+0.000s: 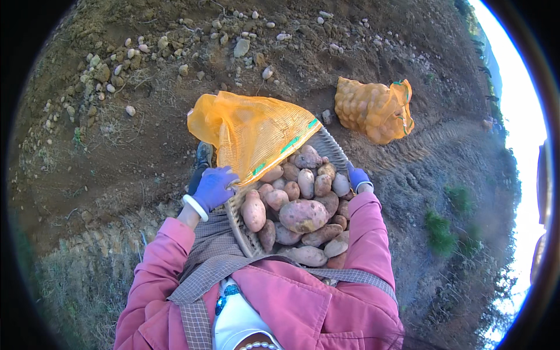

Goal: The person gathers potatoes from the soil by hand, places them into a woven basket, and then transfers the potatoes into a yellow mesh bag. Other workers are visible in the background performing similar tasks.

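A woven basket [331, 148] full of pink-skinned potatoes [303, 215] is tilted close against my body. My left hand [215, 187], in a purple glove, is shut on the edge of an orange mesh sack [258, 127] beside the basket's left rim. The sack drapes over the far side of the basket, and its green-marked mouth edge runs across the potatoes. On the right, my gloved right hand [359, 177] grips the basket's rim; its fingertips are mostly hidden. One very large potato lies on top of the heap.
A filled orange mesh sack [372, 109] lies on the soil at the far right. Loose potatoes [131, 53] and clods are scattered along the dug row beyond. A shoe [204, 154] shows beside the mesh. Green weeds [439, 232] grow at the right.
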